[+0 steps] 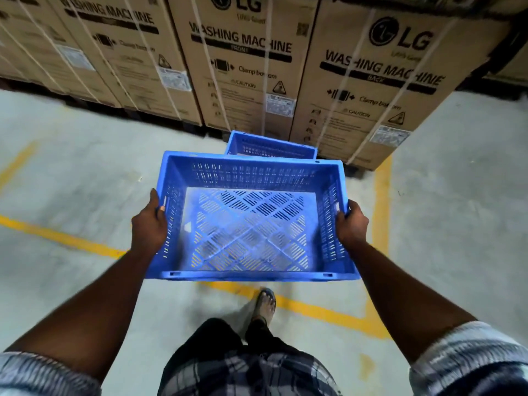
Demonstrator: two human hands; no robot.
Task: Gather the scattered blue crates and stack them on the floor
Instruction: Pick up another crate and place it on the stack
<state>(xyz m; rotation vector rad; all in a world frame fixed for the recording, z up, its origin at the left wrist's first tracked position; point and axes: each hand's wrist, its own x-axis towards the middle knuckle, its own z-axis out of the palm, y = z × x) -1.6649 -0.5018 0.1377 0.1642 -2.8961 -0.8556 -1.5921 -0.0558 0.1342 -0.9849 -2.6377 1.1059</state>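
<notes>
So the person is standing on a grey concrete floor [71, 172] with a perforated blue plastic crate [251, 218] carried in front at about waist height, open side up, nothing in it. The left hand [148, 224] is clamped round the left short wall and the right hand [352, 224] round the right short wall, fingers hooked through the handle slots on both sides. The crate is off the floor, held level.

Just beyond it sits a second blue slotted crate [271, 145], down on the floor and pushed right up against the row of boxes. Only its far half shows over the held crate's rim.

Those boxes are tall brown cardboard cartons [248, 67] strapped with white bands, and you can read the print fine: "LG", "WASHING MACHINE", a black bar saying "FRONT" on one and "BACK" on the next, then "Clamp bottom" and "CAUTION" with a warning triangle. Each has a white sticker label too, but that text is too small to make out.

Yellow painted lines [381, 212] run across the floor under the crate and up along the right side. One foot in a sandal [265, 302] is stepping on the line, below the crate. Checked shirt, sleeves rolled, dark trousers.
</notes>
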